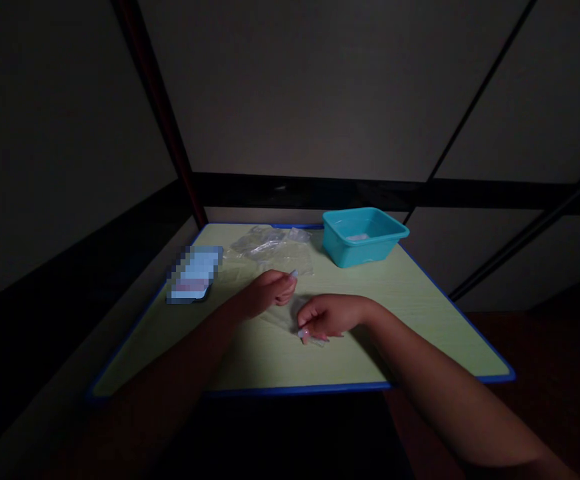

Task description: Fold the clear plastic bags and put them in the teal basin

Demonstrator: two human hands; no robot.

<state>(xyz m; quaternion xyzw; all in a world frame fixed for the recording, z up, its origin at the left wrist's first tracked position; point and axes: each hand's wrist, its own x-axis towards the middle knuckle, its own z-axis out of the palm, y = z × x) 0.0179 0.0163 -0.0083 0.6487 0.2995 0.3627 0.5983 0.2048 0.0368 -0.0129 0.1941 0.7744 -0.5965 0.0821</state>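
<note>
My left hand (pixel 274 292) is closed just above the middle of the table, its thumb pressed on the curled fingers; what it holds, if anything, is hidden. Beside it and nearer to me, my right hand (pixel 331 316) bends down to the tabletop with its fingers closed on a clear plastic bag (pixel 283 319). The see-through film stretches between both hands, and a crumpled bit of it shows under the right fingertips. Beyond the left hand lies a loose pile of clear plastic bags (pixel 270 243).
A turquoise plastic basket (pixel 363 250) with something whitish inside stands at the table's back right. On the left lies a phone (pixel 195 273) with a lit, blurred screen. The pale table (pixel 410 320) has a blue edge, and a wall rises behind it.
</note>
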